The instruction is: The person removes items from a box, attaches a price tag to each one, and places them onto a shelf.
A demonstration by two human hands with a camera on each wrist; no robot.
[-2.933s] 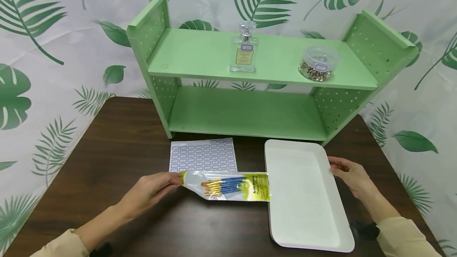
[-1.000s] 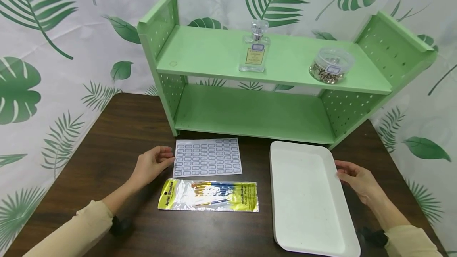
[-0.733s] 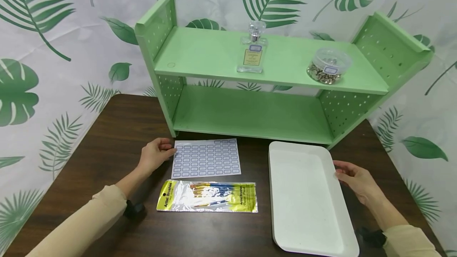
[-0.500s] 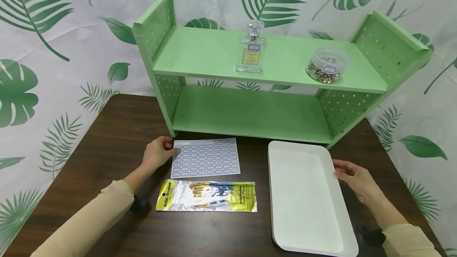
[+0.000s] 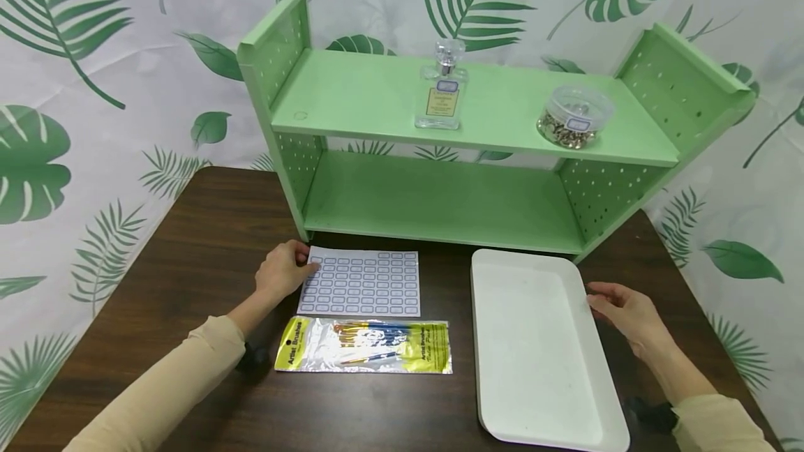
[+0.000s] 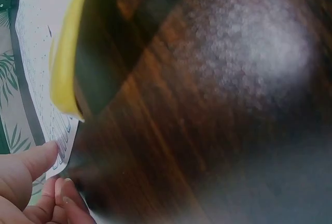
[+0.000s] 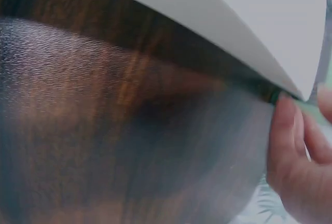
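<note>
My left hand (image 5: 283, 272) pinches the upper left corner of a white sheet of small blue-framed labels (image 5: 364, 283) between thumb and fingers. In the left wrist view, the thumb (image 6: 41, 159) lies on the sheet's face with fingertips behind the edge. Just in front of the sheet lies a clear and yellow packet of artist brushes (image 5: 364, 346), flat on the table. My right hand (image 5: 631, 316) is at the right rim of a white tray (image 5: 618, 396), fingers loosely bent. The right wrist view shows its fingertips right at the tray's edge, not wrapped round it.
Behind the sheet and tray stands a green two-tier shelf (image 5: 440, 201). A perfume bottle (image 5: 442, 93) and a clear round jar of small metal pieces (image 5: 573, 121) stand on its upper tier. The dark wooden table (image 5: 207, 229) extends to the left.
The left hand has let go of the brush packet, which now lies flat on the table. It has moved to the label sheet and shifted it slightly. The right hand stays at the tray.
</note>
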